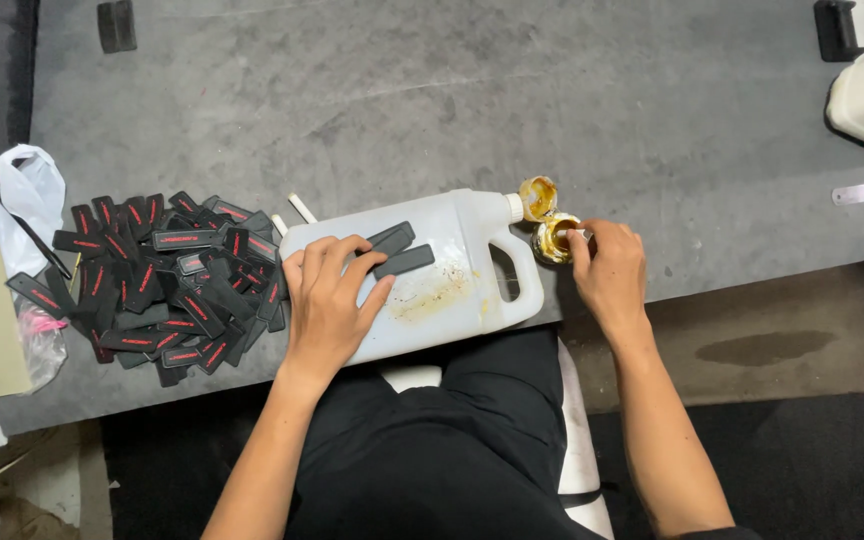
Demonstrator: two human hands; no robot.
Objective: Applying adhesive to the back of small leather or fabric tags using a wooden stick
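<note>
My left hand (330, 300) lies spread flat, fingers apart, on two stiff, light black strips (398, 250) atop the white jug (452, 300), best pinched by their long edges, while my right hand (607, 270) seems pinched on something at the small glue-smeared pot (555, 237) beside it.

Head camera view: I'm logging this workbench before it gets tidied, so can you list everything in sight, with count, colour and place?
jug: one, white plastic, lying flat at the table's near edge
strips on jug: two, dark grey, on its upper side
pile of tags: many, black with red marks, left of the jug
small pot: one, gold-smeared, by the jug's neck
cap: one, gold-smeared, just behind the pot
plastic bags: a few, white, far left
table: one, grey
black blocks: two, at the far edge, one near each corner
left hand: resting on the jug beside the strips
right hand: fingertips at the small pot
</note>
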